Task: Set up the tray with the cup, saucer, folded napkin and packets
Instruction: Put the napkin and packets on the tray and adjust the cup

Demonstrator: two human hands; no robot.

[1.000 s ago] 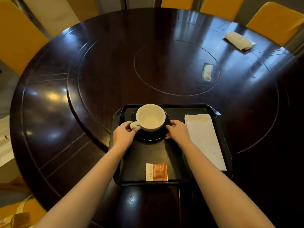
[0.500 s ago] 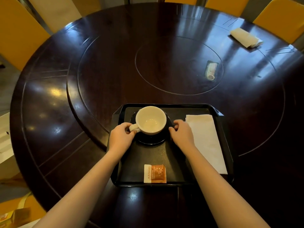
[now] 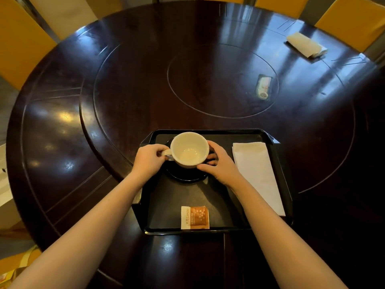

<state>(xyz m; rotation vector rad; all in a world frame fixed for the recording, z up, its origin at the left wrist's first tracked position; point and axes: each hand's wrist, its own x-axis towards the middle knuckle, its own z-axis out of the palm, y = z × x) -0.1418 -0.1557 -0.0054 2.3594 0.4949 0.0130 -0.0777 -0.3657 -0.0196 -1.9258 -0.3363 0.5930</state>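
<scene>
Cream cup (image 3: 189, 150) sits in both hands: your left grip (image 3: 149, 161) pinches the handle and your right grip (image 3: 220, 163) wraps its side, over the dark saucer (image 3: 185, 177) at the back of the black tray (image 3: 177, 197). The folded napkin (image 3: 257, 174) lies along the tray's right side, with one orange packet (image 3: 194, 217) at its near edge. Another packet (image 3: 263, 86) lies mid-counter (image 3: 125, 90), probably yet to be fetched.

So the tray (image 3: 208, 131) sits at the table's (image 3: 145, 80) near edge. In it: cup (image 3: 189, 151) over the saucer (image 3: 185, 176) back left, napkin (image 3: 256, 170) along the right, packet (image 3: 194, 217) front-centre.
</scene>
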